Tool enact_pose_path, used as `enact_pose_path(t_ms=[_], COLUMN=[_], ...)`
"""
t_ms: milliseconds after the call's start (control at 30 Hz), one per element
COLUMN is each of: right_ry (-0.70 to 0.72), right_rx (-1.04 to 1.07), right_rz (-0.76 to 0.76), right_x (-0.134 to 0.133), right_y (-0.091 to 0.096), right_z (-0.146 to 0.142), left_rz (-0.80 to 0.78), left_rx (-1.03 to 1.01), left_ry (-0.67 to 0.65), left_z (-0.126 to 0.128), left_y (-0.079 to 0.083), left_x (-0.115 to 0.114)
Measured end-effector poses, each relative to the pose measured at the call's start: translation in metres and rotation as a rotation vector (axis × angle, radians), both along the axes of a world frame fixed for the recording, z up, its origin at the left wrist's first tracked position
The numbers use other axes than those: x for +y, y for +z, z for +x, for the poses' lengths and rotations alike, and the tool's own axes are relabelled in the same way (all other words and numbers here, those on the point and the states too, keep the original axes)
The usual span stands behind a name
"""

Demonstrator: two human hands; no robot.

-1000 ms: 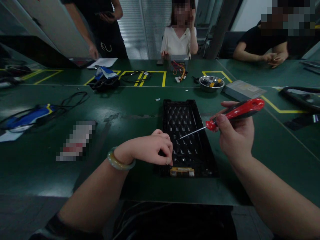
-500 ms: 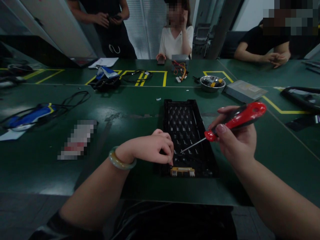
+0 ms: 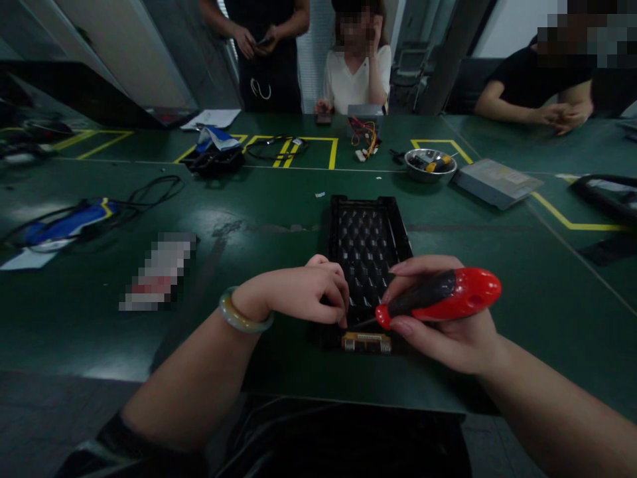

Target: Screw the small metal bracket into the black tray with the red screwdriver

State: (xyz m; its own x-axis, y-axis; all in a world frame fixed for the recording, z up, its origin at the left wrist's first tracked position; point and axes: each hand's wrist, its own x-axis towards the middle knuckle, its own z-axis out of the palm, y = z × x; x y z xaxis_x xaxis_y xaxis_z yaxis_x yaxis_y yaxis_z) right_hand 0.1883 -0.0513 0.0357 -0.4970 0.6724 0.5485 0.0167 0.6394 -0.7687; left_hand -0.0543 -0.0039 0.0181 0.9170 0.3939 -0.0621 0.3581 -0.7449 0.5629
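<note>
A black perforated metal case [image 3: 367, 229] lies on the green table [image 3: 269, 212] in front of me, a small gold connector [image 3: 365, 342] at its near edge. My left hand [image 3: 303, 292], a pale bangle on its wrist, rests on the case's near left corner with fingers curled and pinched; what they hold is hidden. My right hand [image 3: 442, 332] grips a red and black screwdriver [image 3: 440, 297]. The shaft points left and down into the case beside my left fingertips.
A steel bowl [image 3: 430, 164] with small parts, a grey drive [image 3: 497, 180], coloured wires [image 3: 365, 136], black cables [image 3: 154, 189] and a blue item [image 3: 67, 222] lie on the table. Three other people are at the far side. The table's near edge runs below my wrists.
My right hand brought the screwdriver down and to the left, from above the case's right side to its near end by my left fingers. The left hand stayed put.
</note>
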Motion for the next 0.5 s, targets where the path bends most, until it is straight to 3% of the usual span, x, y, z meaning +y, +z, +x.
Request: enact_pose_path(t_ms=[500], right_ry=[-0.072], right_rx=[-0.004], right_rz=[-0.006], right_x=[0.0002], right_y=[-0.004], right_z=[0.0053], left_rz=[-0.009], left_rx=[-0.005], left_ry=[0.013], left_z=[-0.001], left_y=[-0.0004], left_x=[0.0004])
